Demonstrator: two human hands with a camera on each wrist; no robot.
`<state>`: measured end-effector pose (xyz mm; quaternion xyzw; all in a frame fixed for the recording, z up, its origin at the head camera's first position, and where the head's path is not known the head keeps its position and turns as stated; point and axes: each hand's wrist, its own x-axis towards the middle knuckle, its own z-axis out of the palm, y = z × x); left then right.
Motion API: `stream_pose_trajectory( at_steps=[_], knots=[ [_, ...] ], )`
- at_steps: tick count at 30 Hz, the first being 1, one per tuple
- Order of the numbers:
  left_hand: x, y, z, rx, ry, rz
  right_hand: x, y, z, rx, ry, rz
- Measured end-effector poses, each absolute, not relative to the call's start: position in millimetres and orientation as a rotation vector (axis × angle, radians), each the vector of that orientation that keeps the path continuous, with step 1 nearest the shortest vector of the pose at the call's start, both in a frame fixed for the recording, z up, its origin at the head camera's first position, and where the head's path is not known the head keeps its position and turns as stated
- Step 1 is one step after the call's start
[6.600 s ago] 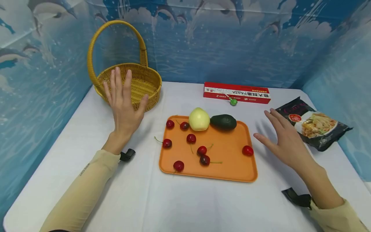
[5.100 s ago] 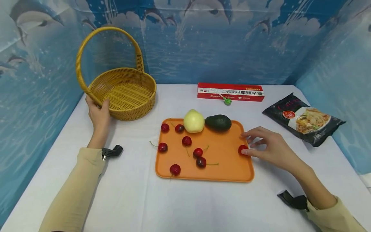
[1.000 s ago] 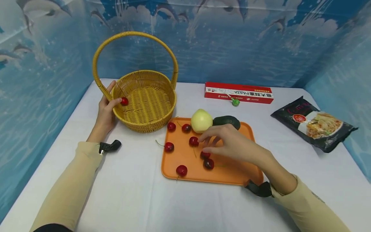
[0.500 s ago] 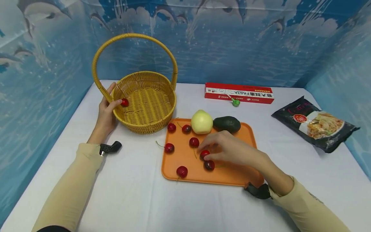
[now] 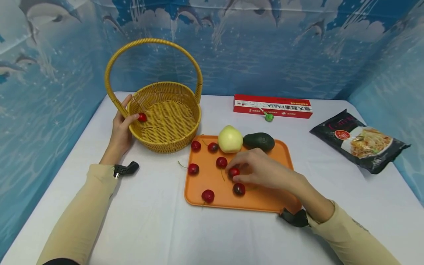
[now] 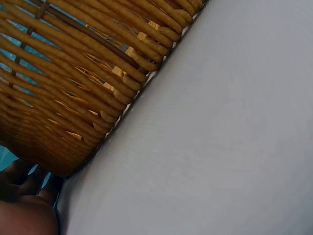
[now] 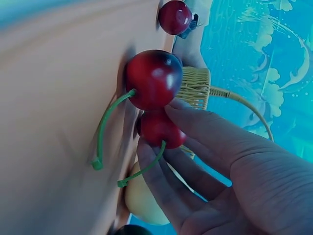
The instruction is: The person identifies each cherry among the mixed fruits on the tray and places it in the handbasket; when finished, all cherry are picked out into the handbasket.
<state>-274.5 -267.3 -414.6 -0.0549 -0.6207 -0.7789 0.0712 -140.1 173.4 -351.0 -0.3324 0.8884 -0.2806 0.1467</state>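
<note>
My left hand (image 5: pixel 120 129) grips the left rim of a yellow wicker basket (image 5: pixel 165 145), its thumb over the edge beside a red cherry (image 5: pixel 142 117) inside. In the left wrist view the basket's woven side (image 6: pixel 98 63) fills the upper left. Over the orange tray (image 5: pixel 271 204), my right hand (image 5: pixel 258 167) pinches a cherry (image 7: pixel 159 128) between thumb and fingers, its green stem hanging free. Right beside it lies a darker cherry (image 5: pixel 239 189). Other cherries, such as one (image 5: pixel 221 162) left of the fingers, are scattered over the tray.
A pale green apple-like fruit (image 5: pixel 230 139) and a dark avocado (image 5: pixel 259 141) sit at the tray's back edge. Behind stands a red pasta box (image 5: pixel 273 106) with a small green item (image 5: pixel 269 117) before it. A black noodle packet (image 5: pixel 360 142) lies at right.
Since the oldest frames, the left hand has taken the basket and brought it rightward and nearer. The tray's right-hand cherry is now inside it. Lately the right hand has closed on another cherry.
</note>
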Motion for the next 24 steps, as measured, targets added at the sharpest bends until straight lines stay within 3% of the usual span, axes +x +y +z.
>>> stream_pose_trajectory(
  at_steps=[24],
  knots=[
    [-274,-265,-414,-0.156,-1.862,-2.348,-142,167,-336,-0.976,2.747,-1.020]
  ],
)
